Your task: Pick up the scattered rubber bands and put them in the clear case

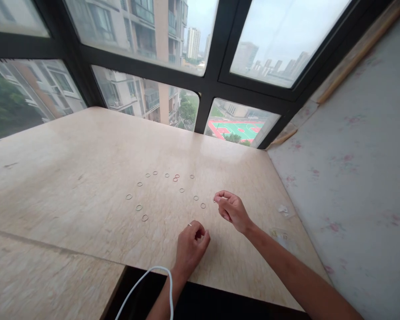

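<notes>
Small thin rings lie spread over the marble-patterned surface in a loose curve, among them a dark ring, a greenish ring and a grey ring. Two red rings touch like a figure eight. My right hand pinches a small ring between thumb and forefinger, close to the surface and right of another ring. Nearer the front edge, my left hand is curled closed, with a band on one finger. Its palm is hidden, so I cannot make out what is inside.
A white cable loops beside my left wrist. Clear plastic wrapping and a small white scrap lie by the patterned wall on the right. Dark-framed windows border the back. The surface's front edge runs below my wrists.
</notes>
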`<state>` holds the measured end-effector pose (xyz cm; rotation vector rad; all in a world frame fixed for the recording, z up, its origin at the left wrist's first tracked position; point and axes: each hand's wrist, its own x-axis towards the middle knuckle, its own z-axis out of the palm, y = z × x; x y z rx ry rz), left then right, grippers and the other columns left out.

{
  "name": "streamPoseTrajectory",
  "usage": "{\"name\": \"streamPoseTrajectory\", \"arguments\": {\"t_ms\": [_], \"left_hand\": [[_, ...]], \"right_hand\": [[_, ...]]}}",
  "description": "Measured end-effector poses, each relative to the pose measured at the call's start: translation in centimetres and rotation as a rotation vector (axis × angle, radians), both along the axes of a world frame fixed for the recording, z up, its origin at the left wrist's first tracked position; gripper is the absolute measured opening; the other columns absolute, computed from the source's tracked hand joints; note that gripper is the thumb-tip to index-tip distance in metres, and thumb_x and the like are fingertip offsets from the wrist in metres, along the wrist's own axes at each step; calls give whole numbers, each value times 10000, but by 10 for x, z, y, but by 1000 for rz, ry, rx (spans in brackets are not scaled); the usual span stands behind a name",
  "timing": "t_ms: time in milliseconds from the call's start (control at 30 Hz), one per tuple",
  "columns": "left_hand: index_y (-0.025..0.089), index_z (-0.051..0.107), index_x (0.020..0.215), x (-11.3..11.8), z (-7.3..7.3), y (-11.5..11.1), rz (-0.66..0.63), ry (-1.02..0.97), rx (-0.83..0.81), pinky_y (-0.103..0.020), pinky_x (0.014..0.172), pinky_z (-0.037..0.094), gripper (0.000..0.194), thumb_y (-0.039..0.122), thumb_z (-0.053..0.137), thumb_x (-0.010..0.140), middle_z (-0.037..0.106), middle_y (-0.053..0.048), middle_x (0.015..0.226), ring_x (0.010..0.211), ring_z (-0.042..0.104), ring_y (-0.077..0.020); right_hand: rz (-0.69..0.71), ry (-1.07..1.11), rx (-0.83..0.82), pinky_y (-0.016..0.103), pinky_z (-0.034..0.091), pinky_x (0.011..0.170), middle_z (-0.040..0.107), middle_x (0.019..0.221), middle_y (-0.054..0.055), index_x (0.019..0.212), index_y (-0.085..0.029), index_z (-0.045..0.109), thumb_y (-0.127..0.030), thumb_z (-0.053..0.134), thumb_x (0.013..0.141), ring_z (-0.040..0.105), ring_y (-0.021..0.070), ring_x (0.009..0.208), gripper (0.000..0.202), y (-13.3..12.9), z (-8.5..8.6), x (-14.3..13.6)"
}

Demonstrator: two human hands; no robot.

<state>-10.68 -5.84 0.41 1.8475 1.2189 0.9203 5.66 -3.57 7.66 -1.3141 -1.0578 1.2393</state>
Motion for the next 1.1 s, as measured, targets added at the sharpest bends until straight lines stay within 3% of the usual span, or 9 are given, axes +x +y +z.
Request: {"name": "streamPoseTrajectory", "arguments": {"t_ms": [200, 433, 567, 733, 933, 1100], "left_hand": [[207, 446, 621, 0, 4, 0, 17, 20, -4, -244, 530, 379, 226, 318, 517, 805, 507, 26, 583, 527, 484, -125], [208, 475, 603, 2, 5, 2, 89, 66, -16, -242, 505, 391, 289, 409, 558, 793, 501, 34, 546, 506, 479, -129], [206, 490, 593, 5, 7, 4, 133, 101, -28, -240, 494, 387, 307, 436, 568, 781, 497, 38, 526, 495, 477, -130], [205, 507, 594, 10, 8, 3, 188, 135, -24, -239, 494, 386, 309, 452, 587, 761, 506, 40, 522, 490, 476, -129], [207, 512, 608, 15, 8, 2, 225, 203, -13, -241, 516, 397, 291, 440, 589, 764, 520, 39, 534, 511, 488, -134], [208, 512, 600, 17, 10, 2, 241, 242, -4, -240, 507, 393, 292, 441, 586, 760, 519, 36, 525, 509, 486, -137]], "right_hand": [[-194, -198, -31, 167, 169, 317, 377, 365, -115, 844, -174, 588, -500, 637, 786, 262, 43, 305, 334, -38, 1, 52], [-381, -731, 16, 217, 342, 411, 431, 403, -80, 889, -154, 648, -471, 540, 837, 400, 93, 364, 339, -104, 2, 145], [-547, -801, -85, 217, 321, 401, 455, 396, -73, 927, -143, 653, -487, 520, 832, 399, 105, 358, 381, -142, 0, 186], [-546, -819, -138, 220, 328, 402, 454, 384, -71, 902, -154, 667, -495, 509, 829, 413, 115, 354, 383, -164, -13, 199], [-491, -875, -97, 233, 350, 423, 403, 379, -82, 892, -176, 689, -469, 500, 839, 443, 123, 345, 353, -166, -25, 194], [-414, -931, -113, 243, 358, 440, 442, 379, -65, 893, -179, 712, -476, 494, 839, 464, 131, 353, 372, -169, -28, 196]]}}
